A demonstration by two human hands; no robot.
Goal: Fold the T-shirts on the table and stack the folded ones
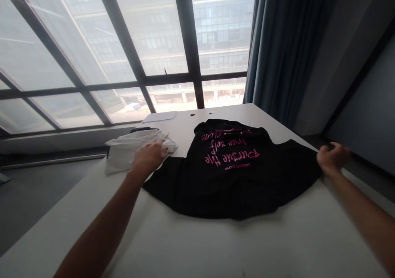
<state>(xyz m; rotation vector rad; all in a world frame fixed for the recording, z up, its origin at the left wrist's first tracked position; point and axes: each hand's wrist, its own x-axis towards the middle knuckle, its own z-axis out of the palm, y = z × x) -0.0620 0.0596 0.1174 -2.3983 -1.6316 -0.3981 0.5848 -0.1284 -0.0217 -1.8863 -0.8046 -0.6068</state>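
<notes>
A black T-shirt (191, 187) with pink lettering lies spread over the white table, its printed side up and the print upside down from where I look. My right hand (333, 156) is closed around the sleeve end on the right and pulls it out taut. On the other side, my left hand (150, 154) is over a crumpled white, slightly see-through cloth or bag (119, 152), close to the left sleeve. Its fingers are curled, but whatever is between them is hidden. Something dark shows under the white item.
The white table (197, 245) reaches toward large dark-framed windows. Near its far edge lie some white papers (160, 116) and two small round fittings, one of them dark (192, 114). A blue-grey curtain (271, 55) hangs behind the table's far right corner.
</notes>
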